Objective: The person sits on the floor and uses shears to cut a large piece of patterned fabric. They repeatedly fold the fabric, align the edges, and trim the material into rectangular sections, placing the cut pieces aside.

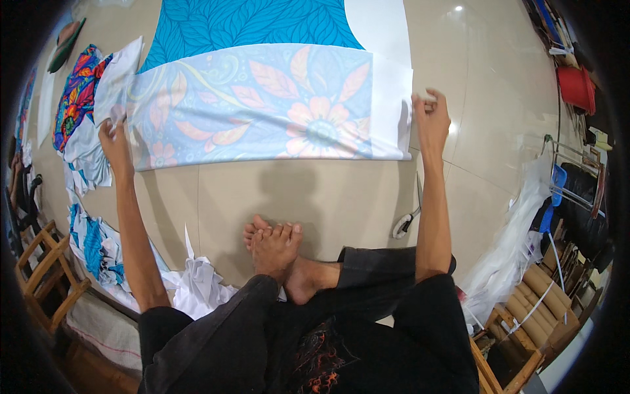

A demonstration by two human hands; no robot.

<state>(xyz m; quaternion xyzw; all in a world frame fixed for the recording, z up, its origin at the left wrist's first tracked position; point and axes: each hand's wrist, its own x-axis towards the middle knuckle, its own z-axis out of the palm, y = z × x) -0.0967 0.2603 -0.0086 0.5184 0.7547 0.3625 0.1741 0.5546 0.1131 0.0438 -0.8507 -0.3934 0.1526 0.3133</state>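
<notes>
A large sheet of fabric lies on the floor before me. Its far part (256, 23) is turquoise with a leaf pattern. The near part is folded over, showing the pale reverse of a flower print (249, 108) with a white right margin. At the left edge of this fold, my left hand (117, 146) is closed in a pinch on the fabric. Just off the right edge is my right hand (433, 125), its fingers loosely curled and apart, with nothing visible in them. Scissors (405, 223) with pale handles lie on the floor, nearer to me than the right hand.
Colourful printed fabric (77, 98) and turquoise-white scraps (95, 243) lie at left. A crumpled white cloth (200, 285) is beside my bare feet (275, 246). Wooden frames (49, 276) stand at left. At right are clear plastic sheeting (508, 243), brown rolls (538, 295) and a red container (576, 88).
</notes>
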